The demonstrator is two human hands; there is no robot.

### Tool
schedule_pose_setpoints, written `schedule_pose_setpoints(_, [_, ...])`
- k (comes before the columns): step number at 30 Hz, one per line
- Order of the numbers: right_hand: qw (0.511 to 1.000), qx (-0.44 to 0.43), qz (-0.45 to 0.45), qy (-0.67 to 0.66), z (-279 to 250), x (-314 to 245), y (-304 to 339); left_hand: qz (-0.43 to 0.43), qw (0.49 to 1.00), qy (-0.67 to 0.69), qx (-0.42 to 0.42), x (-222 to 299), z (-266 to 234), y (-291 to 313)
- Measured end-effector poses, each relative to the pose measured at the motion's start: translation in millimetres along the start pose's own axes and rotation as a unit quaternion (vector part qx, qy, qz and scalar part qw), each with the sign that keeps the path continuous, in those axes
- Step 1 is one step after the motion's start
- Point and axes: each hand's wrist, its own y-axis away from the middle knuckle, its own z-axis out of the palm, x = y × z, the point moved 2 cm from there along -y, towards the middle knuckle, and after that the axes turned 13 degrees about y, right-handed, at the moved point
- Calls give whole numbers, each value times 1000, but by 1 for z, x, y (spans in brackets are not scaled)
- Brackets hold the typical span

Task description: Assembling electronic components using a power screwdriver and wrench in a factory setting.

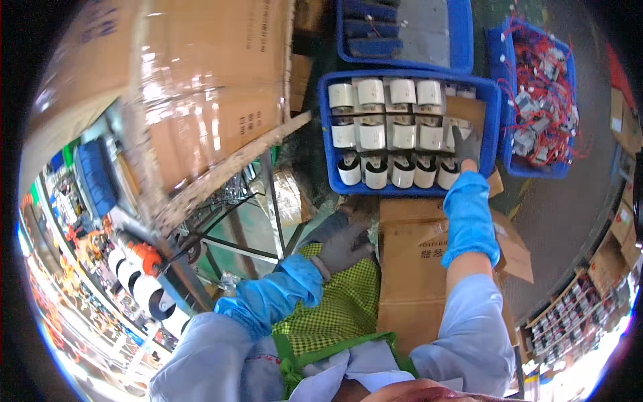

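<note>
A blue plastic crate (495, 144) holds rows of white cylindrical parts (403, 137) with dark, hollow ends and clear bracket-like pieces. My right hand (469, 145), in a dark glove, reaches into its right side. Its thumb and fingers look apart, touching or close beside a white part at the end of the middle row; no firm grip shows. My left hand (345, 250), in a grey glove, hangs low in front of the green checked apron (335, 305), left of a cardboard box (410, 268). Blur hides whether its fingers hold anything.
A piece of cardboard (467, 110) lies in the crate's right side. Behind stands another blue crate (462, 40) with dark pieces. To the right, a blue bin (506, 100) is heaped with red-wired parts. Large wrapped cartons (207, 100) rest on a metal-framed stand at left.
</note>
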Motion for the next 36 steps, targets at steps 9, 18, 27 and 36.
schedule_pose_setpoints(9, [934,-168,-284,134,-42,-103,172,69,993,40,91,114,-69,115])
schedule_pose_setpoints(18, [731,-163,-662,28,-223,-237,492,94,901,122,407,128,-162,355])
schedule_pose_setpoints(27, [605,-23,-795,32,-234,-356,655,-83,805,24,587,66,-196,470])
schedule_pose_setpoints(36, [626,71,-742,231,-174,-390,677,-62,835,-101,537,63,-171,452])
